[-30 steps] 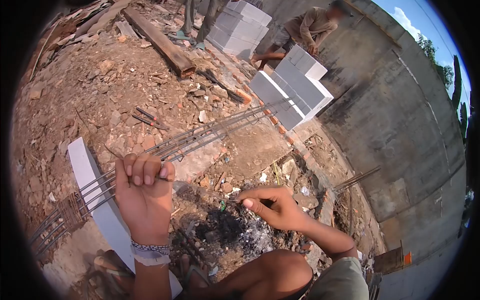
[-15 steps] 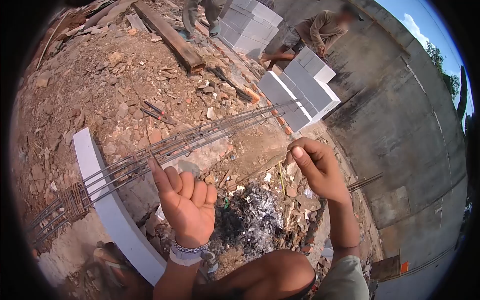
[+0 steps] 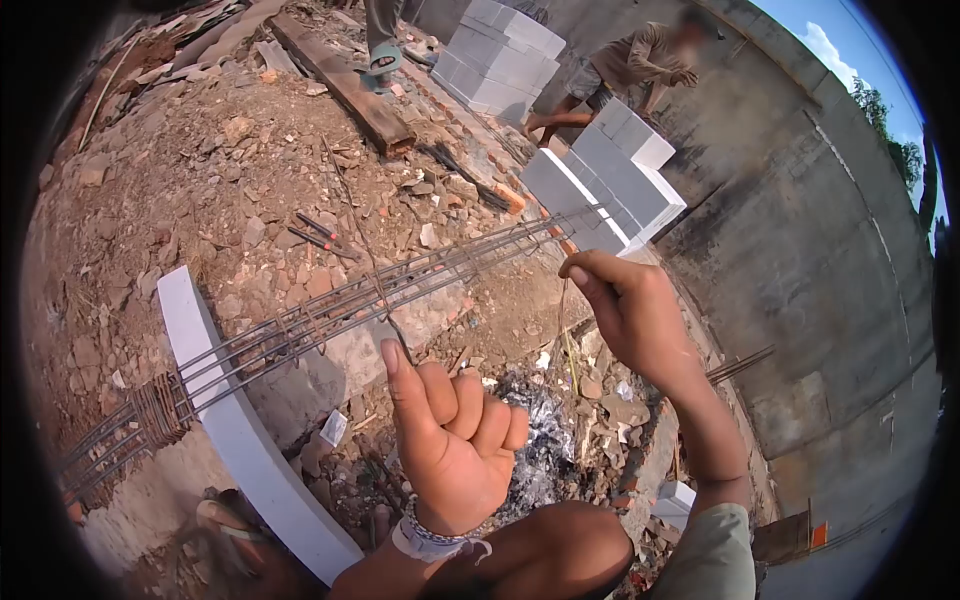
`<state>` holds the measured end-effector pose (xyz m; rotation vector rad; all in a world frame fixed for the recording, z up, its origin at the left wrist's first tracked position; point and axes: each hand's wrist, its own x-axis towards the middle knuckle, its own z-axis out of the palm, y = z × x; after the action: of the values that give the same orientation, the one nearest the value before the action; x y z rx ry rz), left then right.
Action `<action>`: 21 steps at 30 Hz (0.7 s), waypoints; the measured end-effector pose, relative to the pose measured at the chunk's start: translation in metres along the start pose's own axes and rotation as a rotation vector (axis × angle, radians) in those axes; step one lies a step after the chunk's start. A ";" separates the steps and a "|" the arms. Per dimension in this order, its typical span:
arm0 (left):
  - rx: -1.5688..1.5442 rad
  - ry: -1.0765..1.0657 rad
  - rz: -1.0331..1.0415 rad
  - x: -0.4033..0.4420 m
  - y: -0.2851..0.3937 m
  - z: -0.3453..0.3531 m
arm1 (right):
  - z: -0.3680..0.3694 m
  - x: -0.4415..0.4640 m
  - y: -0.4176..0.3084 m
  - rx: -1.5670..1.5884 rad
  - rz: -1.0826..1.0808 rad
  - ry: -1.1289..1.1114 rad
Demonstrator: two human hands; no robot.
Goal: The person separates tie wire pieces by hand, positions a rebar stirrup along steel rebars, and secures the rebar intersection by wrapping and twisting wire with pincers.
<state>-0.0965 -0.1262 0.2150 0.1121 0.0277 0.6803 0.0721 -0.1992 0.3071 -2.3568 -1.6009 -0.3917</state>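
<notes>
My left hand (image 3: 455,445) is closed, its fingers curled in. At its thumb tip it grips a thin, dark wire (image 3: 350,205) that runs up across the steel rebar cage (image 3: 445,262). My right hand (image 3: 640,315) is pinched shut beyond the near side of the cage. A thin strand, apparently wire (image 3: 562,308), hangs from its fingertips. The long cage lies between the white block (image 3: 195,330) at left and the stacked blocks at upper right. My knee (image 3: 570,545) shows below the hands.
Pliers with red on the handles (image 3: 318,236) lie on the rubble beyond the cage. A timber beam (image 3: 345,95) rests farther back. One person (image 3: 635,60) squats by the grey-white blocks (image 3: 600,175); another's sandalled foot (image 3: 382,62) stands near. Ash (image 3: 540,430) lies below my hands.
My left hand has moved right along the rebar cage, with the wire at its thumb. The right hand has shifted slightly and turned. The squatting person has raised their hands.
</notes>
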 end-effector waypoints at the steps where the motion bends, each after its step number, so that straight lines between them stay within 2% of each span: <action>1: -0.043 0.027 0.043 0.000 0.005 0.005 | 0.014 -0.010 -0.001 -0.328 -0.035 -0.205; 2: -0.087 0.050 0.087 0.007 0.014 0.011 | 0.023 -0.022 -0.006 -0.330 -0.078 -0.450; 3: -0.132 0.070 0.134 0.017 0.023 0.014 | 0.023 -0.032 -0.016 -0.375 -0.185 -0.788; 4: -0.098 0.122 0.201 0.029 0.031 0.014 | 0.017 -0.044 -0.017 -0.009 -0.358 -0.891; 7: 0.086 0.181 0.375 0.052 0.023 -0.015 | -0.020 -0.041 -0.023 0.928 -0.505 -0.959; 9: 0.088 0.159 0.295 0.044 0.007 -0.023 | -0.047 -0.029 -0.009 0.949 -0.288 -0.602; 10: 0.078 0.150 0.253 0.036 -0.001 -0.024 | -0.046 -0.024 -0.003 0.989 0.032 -0.481; 12: 0.068 0.104 0.173 0.018 -0.013 -0.016 | -0.033 -0.017 0.007 0.668 0.256 -0.259; 14: 0.021 0.052 0.129 0.000 -0.013 -0.002 | 0.001 -0.004 0.007 -0.024 0.061 -0.083; 15: -0.005 0.032 0.109 -0.005 -0.012 0.003 | 0.027 -0.015 0.022 -0.235 -0.093 -0.128; 16: -0.053 0.014 0.138 -0.002 -0.006 0.003 | 0.034 -0.027 0.009 -0.356 -0.082 -0.427; 18: -0.100 0.130 0.205 0.019 0.017 0.002 | 0.036 -0.057 -0.012 -0.295 -0.302 -0.843; 19: -0.121 0.191 0.238 0.026 0.027 -0.003 | 0.024 -0.060 -0.020 0.040 -0.410 -0.966; 20: -0.065 0.163 0.277 0.029 0.031 -0.011 | 0.012 -0.063 -0.023 0.386 -0.506 -1.069; 21: -0.008 0.138 0.306 0.032 0.031 -0.021 | -0.003 -0.057 -0.017 0.604 -0.492 -1.005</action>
<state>-0.0918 -0.0801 0.1982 0.0614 0.1423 0.9933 0.0358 -0.2428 0.2900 -1.6880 -2.2317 1.2146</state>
